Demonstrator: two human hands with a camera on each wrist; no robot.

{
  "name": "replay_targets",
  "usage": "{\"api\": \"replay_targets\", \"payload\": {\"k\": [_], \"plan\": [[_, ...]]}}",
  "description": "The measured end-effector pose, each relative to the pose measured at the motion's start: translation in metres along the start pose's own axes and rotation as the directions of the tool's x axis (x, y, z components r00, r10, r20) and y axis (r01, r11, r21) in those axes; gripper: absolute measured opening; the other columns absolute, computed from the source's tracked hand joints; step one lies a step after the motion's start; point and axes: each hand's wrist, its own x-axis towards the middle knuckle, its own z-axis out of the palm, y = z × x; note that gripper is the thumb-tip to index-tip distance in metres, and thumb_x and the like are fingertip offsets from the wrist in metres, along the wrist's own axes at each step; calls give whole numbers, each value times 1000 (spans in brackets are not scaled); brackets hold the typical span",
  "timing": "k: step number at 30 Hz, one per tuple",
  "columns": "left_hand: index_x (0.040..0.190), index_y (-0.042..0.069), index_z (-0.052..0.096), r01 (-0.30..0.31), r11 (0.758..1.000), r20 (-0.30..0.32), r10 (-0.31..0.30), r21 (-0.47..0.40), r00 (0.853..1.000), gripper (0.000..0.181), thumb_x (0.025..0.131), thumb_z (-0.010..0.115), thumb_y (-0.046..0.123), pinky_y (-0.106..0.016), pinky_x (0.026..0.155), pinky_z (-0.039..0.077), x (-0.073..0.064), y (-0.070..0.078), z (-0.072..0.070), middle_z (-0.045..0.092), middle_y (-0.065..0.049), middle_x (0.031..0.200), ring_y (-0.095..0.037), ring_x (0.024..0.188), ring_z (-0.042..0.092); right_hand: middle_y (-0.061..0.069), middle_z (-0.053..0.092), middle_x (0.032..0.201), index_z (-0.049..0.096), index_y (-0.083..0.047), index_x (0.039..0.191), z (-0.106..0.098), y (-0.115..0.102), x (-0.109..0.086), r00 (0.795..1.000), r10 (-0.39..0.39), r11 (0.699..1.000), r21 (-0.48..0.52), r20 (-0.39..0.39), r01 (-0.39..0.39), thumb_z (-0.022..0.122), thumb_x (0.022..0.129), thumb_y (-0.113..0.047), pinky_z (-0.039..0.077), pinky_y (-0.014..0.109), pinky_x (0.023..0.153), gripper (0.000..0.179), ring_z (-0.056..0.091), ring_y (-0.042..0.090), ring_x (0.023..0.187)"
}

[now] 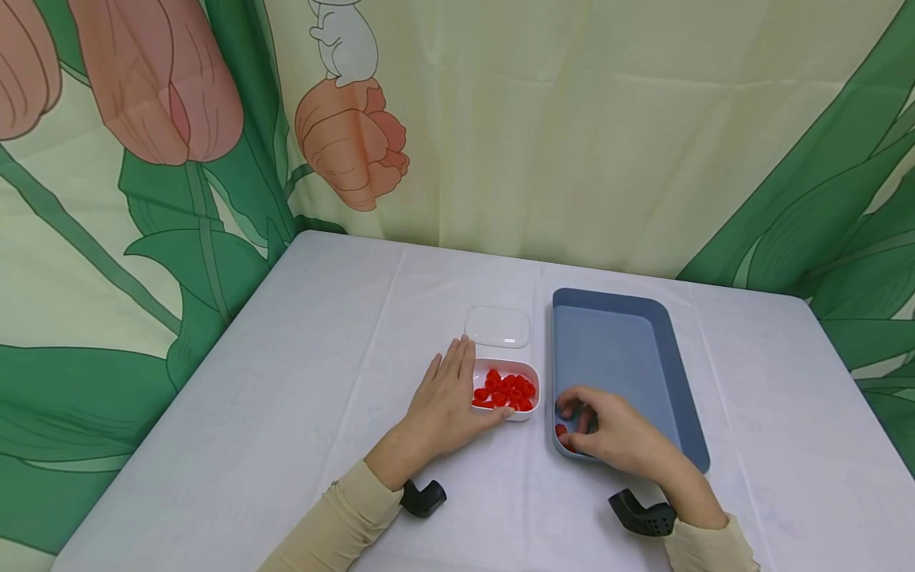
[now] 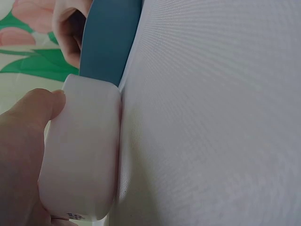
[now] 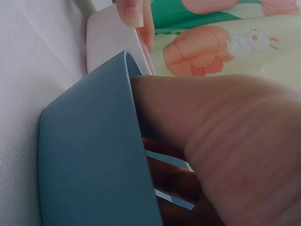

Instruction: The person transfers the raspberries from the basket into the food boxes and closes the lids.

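Note:
A small white box point(image 1: 527, 415) holds several bright red, raspberry-like pieces point(image 1: 506, 389). My left hand point(image 1: 446, 397) rests against the box's left side, its fingers straight, with the thumb on the near rim; the left wrist view also shows this thumb point(image 2: 44, 103). Inside the blue-grey tray point(image 1: 608, 342), at its near left corner, small red pieces point(image 1: 561, 430) lie by my right hand point(image 1: 615, 429). That hand's fingers are loosely bent, with a gap between thumb and fingertips. In the right wrist view the tray wall point(image 3: 89, 141) hides the fingertips.
A clear, flat lid point(image 1: 496, 326) lies on the white-covered table point(image 1: 429, 508) beyond the box. The tray stands just right of the box. Black wrist mounts point(image 1: 423, 499) show at both wrists. A printed curtain point(image 1: 543, 143) hangs behind the table.

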Motion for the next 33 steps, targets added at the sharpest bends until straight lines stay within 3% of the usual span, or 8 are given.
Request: {"api": "replay_targets", "payload": {"k": [10, 16, 23, 33], "plan": [[158, 4, 17, -6, 1000, -11, 6, 3, 1000, 108, 82, 61, 67, -50, 124, 18, 0, -1, 0, 20, -12, 166, -29, 154, 18, -1, 62, 89, 65, -11, 102, 0, -4, -1, 999, -45, 999, -5, 10, 45, 74, 79, -7, 46, 22, 58, 25, 52, 6, 68], [158, 3, 17, -8, 1000, -10, 8, 6, 1000, 107, 83, 60, 67, -50, 124, 19, 0, -1, 0, 20, -13, 165, -29, 154, 18, -2, 61, 87, 66, -12, 99, 0, -4, 0, 1000, -31, 1000, -7, 1, 31, 72, 82, -7, 47, 22, 59, 19, 53, 6, 67], [158, 3, 17, -8, 1000, -14, 8, 7, 1000, 108, 82, 61, 67, -50, 124, 19, 0, -1, 1, 20, -13, 165, -30, 154, 19, -2, 62, 87, 65, -12, 98, -1, -4, -1, 997, -68, 998, -4, 20, 68, 74, 78, -8, 47, 22, 59, 22, 53, 4, 66], [157, 2, 19, -16, 1000, -25, 16, 1, 1000, 107, 82, 63, 65, -51, 123, 21, 0, 0, 1, 23, -14, 164, -31, 153, 20, -6, 61, 81, 66, -17, 91, 0, -1, 0, 999, -36, 999, -30, 30, 37, 70, 80, -5, 48, 23, 57, 17, 54, 6, 64]]}}
